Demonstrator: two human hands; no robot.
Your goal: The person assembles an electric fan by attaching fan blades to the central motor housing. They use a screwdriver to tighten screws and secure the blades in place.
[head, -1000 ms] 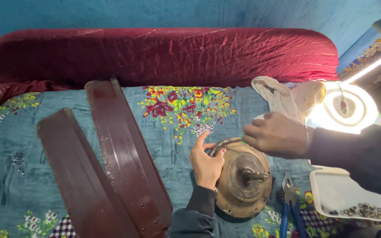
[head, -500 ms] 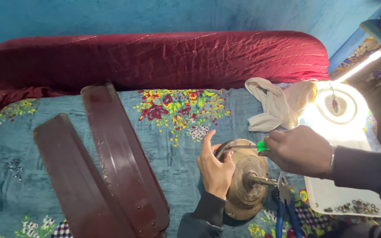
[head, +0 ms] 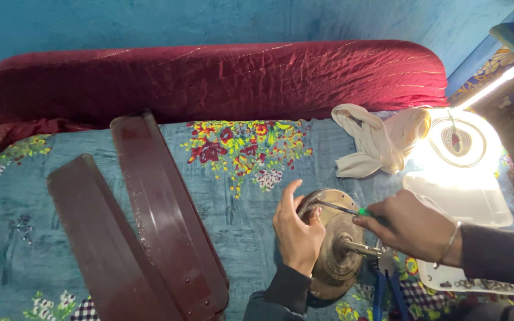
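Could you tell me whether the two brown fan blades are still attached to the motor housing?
No, the two brown fan blades lie loose on the floral bedsheet, apart from the motor housing that the left hand steadies.

**Hidden and cut-off parts**

The lower ends of the two long dark-brown fan blades [head: 144, 226] are cut off by the bottom edge. The round brass-coloured motor housing [head: 334, 249] is partly covered by the left hand [head: 297, 235]. Small metal parts in the white tray [head: 477, 285] cannot be told apart.

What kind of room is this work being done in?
Probably a bedroom at home used as a repair spot: the fan motor lies on a bed with a floral sheet, a red bolster sits against a blue wall, and fan blades lie alongside.
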